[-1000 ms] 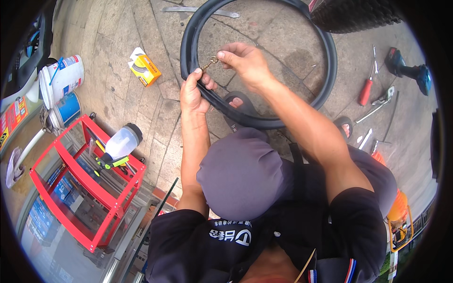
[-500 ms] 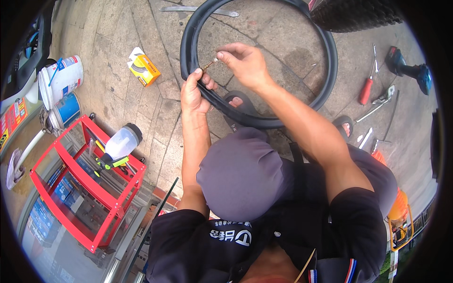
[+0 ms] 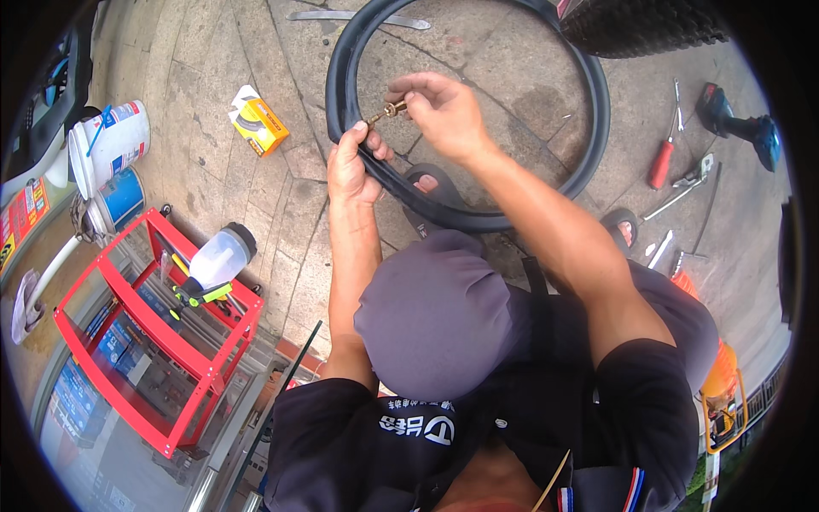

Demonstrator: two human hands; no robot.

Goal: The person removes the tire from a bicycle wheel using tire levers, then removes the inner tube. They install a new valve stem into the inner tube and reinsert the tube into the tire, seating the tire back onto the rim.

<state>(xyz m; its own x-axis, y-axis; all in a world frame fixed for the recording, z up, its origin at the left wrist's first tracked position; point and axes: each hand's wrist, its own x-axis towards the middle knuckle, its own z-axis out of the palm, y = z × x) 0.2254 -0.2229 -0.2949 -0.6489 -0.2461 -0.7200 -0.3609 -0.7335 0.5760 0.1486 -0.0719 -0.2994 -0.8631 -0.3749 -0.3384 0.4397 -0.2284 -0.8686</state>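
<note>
Change against the earlier frames: slight. Both hands keep their place at the near-left arc of the black inner tube (image 3: 597, 128); the brass valve (image 3: 391, 110) sits at the same spot, the view shifted only a little. Left hand (image 3: 351, 166): fingers wrapped round the tube just below the valve, holding the rubber. Right hand (image 3: 444, 115): fingers narrow, thumb and forefinger pinched on the valve tip. The tube lies as a ring on the paved ground, its near arc lifted in the hands, a sandalled foot (image 3: 426, 183) showing inside the ring. Packages and labels: small yellow carton with white end flap (image 3: 258, 125), lying on the paving left of the tube, well apart from the hands; white tub with blue and red label (image 3: 109, 147) at far left; blue-and-white can (image 3: 115, 203) just below it; a yellow and red sign panel (image 3: 21, 222) at the left rim, print too small to tell. Red metal rack (image 3: 153, 341) at lower left, bearing a clear bottle with black cap (image 3: 220, 256). Right side, on the ground: red-handled screwdriver (image 3: 661, 162), wrench (image 3: 682, 186), dark cordless drill (image 3: 738, 124). Black treaded tyre (image 3: 640, 24) at top edge.
</note>
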